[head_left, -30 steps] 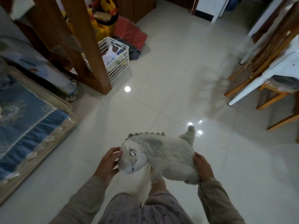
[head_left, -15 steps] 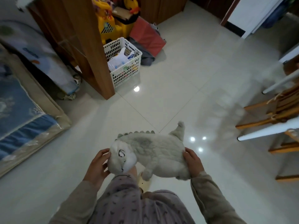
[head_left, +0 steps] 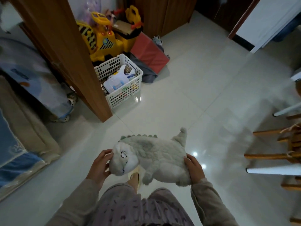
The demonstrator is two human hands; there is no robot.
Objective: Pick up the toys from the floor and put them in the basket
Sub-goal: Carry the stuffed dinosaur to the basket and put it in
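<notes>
One plush dinosaur (head_left: 156, 158), one white basket (head_left: 119, 82), two hands, one yellow ride-on digger (head_left: 101, 39).

The basket (head_left: 118, 80) stood on the floor (head_left: 187, 98), touching the right side of the wooden post (head_left: 65, 51). Packets and a box lay in the basket. Behind the basket stood a ride-on digger (head_left: 101, 39), and to the right of the basket a folded bag (head_left: 149, 53) leaned, with a cloth bundle (head_left: 149, 75) just beside the basket's right wall. Left of the basket, beyond the post, lay a mattress (head_left: 14, 144). Well in front of the basket, a plush dinosaur (head_left: 151, 157) was held above the floor between the left hand (head_left: 100, 165) at its head and the right hand (head_left: 194, 167) at its rear. Far right of the basket stood chair legs (head_left: 267, 155).
</notes>
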